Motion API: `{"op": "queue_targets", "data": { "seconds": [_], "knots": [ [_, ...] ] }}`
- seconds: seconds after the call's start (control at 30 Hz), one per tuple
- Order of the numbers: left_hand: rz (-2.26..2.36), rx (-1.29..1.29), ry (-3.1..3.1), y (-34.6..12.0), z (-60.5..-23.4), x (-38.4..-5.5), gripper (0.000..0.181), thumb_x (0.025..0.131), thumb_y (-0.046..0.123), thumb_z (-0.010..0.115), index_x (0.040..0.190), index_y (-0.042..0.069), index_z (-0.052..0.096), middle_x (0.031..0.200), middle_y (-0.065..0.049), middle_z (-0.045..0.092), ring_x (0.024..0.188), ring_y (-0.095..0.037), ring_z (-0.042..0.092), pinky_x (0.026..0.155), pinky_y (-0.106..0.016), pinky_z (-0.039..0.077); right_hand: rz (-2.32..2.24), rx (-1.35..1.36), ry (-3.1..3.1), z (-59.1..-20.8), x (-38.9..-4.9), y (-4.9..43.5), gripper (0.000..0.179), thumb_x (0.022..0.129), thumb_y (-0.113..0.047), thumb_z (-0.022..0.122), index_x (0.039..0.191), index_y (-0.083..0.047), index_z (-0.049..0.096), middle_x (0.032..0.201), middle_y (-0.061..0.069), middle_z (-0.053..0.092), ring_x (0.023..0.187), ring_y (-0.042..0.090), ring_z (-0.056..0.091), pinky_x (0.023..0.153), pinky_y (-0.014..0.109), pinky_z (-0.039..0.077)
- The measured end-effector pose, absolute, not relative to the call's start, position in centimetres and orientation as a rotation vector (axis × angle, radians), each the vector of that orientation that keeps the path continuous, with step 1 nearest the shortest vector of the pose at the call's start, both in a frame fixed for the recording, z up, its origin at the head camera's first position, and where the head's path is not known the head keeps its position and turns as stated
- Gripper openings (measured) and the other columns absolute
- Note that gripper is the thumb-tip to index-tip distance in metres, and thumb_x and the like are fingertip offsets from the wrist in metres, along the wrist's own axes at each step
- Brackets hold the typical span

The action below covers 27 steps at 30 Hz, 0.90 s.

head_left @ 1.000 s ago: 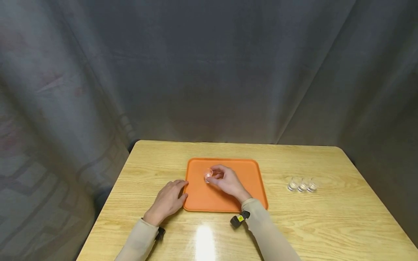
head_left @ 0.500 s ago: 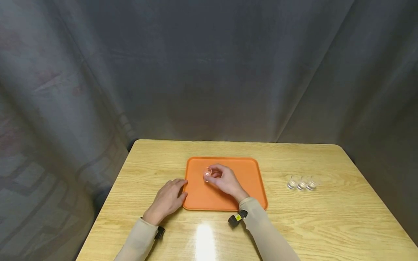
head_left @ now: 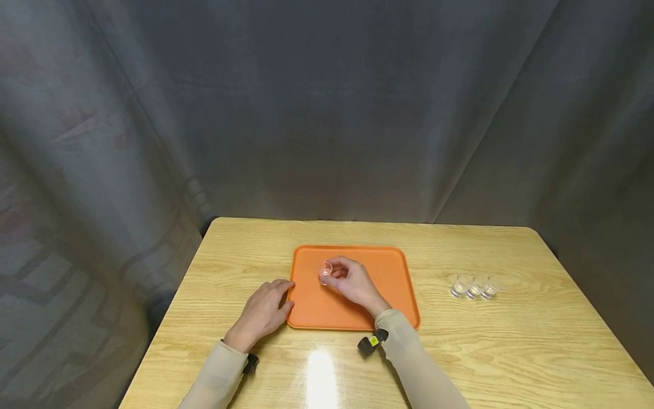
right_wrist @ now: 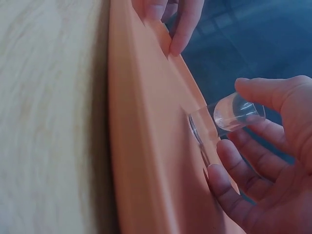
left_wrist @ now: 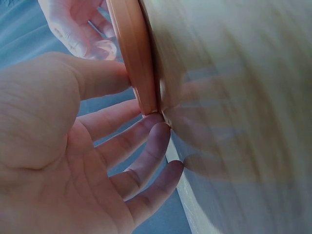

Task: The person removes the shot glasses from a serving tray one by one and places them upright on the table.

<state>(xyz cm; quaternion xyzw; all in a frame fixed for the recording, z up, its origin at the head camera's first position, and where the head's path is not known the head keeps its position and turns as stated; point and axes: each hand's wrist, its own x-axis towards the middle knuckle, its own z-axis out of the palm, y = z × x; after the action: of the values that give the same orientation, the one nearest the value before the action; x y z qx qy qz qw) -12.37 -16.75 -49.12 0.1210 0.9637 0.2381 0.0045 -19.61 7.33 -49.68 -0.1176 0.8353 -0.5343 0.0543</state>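
Observation:
A small clear shot glass [head_left: 325,274] stands upright over the left half of an orange tray [head_left: 375,284]. My right hand [head_left: 355,286] holds it from the right between thumb and fingers. In the right wrist view the shot glass [right_wrist: 226,117] has its base close at the tray surface, with the thumb on its upper part and the other fingers below. My left hand [head_left: 263,312] rests at the tray's left edge. In the left wrist view its thumb lies on the tray rim [left_wrist: 134,53], and the loosely extended fingers reach the edge and the table beside it.
Three more clear shot glasses [head_left: 473,288] stand in a row on the wooden table [head_left: 531,341], right of the tray. A grey curtain [head_left: 327,113] hangs behind the table and along both sides.
Both hands and the shot glass keep nearly the same places on the tray. The head view shifts only slightly.

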Motion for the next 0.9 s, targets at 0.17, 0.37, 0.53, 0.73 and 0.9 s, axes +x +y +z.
{"op": "queue_targets", "data": {
  "seconds": [0.17, 0.37, 0.53, 0.73, 0.9],
  "knots": [
    [0.75, 0.379, 3.018, -16.7, -49.1, -12.3, 0.045, 0.102, 0.018, 0.072, 0.143, 0.002, 0.065, 0.146, -0.02, 0.064, 0.138, -0.041, 0.06, 0.122, -0.058, 0.044, -1.625, -0.343, 2.539, -49.6, -19.5, 7.6, 0.039, 0.089, -0.022, 0.087, 0.124, -0.008, 0.076, 0.098, 0.003, 0.077, 0.087, 0.013, 0.071, 0.08, 0.026, 0.059],
    [0.75, 0.381, 3.023, -16.8, -49.1, -12.3, 0.045, 0.102, 0.018, 0.071, 0.143, 0.001, 0.065, 0.146, -0.021, 0.064, 0.138, -0.041, 0.06, 0.123, -0.058, 0.043, -1.621, -0.324, 2.549, -49.1, -19.4, 7.9, 0.04, 0.09, -0.026, 0.087, 0.125, -0.01, 0.076, 0.1, 0.002, 0.078, 0.091, 0.014, 0.071, 0.083, 0.028, 0.059],
    [0.753, 0.383, 3.02, -16.8, -49.0, -12.2, 0.045, 0.102, 0.018, 0.071, 0.143, 0.001, 0.065, 0.146, -0.021, 0.064, 0.137, -0.041, 0.06, 0.122, -0.058, 0.044, -1.611, -0.306, 2.578, -48.4, -19.2, 8.3, 0.041, 0.089, -0.027, 0.087, 0.125, -0.011, 0.077, 0.101, 0.0, 0.077, 0.094, 0.015, 0.071, 0.088, 0.035, 0.061],
    [0.747, 0.409, 3.027, -16.7, -48.7, -12.1, 0.043, 0.102, 0.015, 0.072, 0.142, 0.001, 0.066, 0.144, -0.021, 0.065, 0.136, -0.041, 0.061, 0.122, -0.058, 0.044, -1.621, -0.299, 2.599, -47.3, -18.9, 9.5, 0.04, 0.09, -0.031, 0.086, 0.125, -0.012, 0.077, 0.105, 0.002, 0.077, 0.099, 0.02, 0.072, 0.09, 0.038, 0.062],
    [0.743, 0.405, 3.03, -16.7, -48.8, -12.1, 0.043, 0.102, 0.016, 0.072, 0.142, 0.002, 0.066, 0.144, -0.02, 0.065, 0.136, -0.041, 0.061, 0.121, -0.058, 0.045, -1.608, -0.289, 2.623, -46.7, -18.8, 10.9, 0.045, 0.091, -0.033, 0.085, 0.129, -0.011, 0.075, 0.109, 0.003, 0.077, 0.101, 0.022, 0.073, 0.09, 0.038, 0.063]
  ]
}}
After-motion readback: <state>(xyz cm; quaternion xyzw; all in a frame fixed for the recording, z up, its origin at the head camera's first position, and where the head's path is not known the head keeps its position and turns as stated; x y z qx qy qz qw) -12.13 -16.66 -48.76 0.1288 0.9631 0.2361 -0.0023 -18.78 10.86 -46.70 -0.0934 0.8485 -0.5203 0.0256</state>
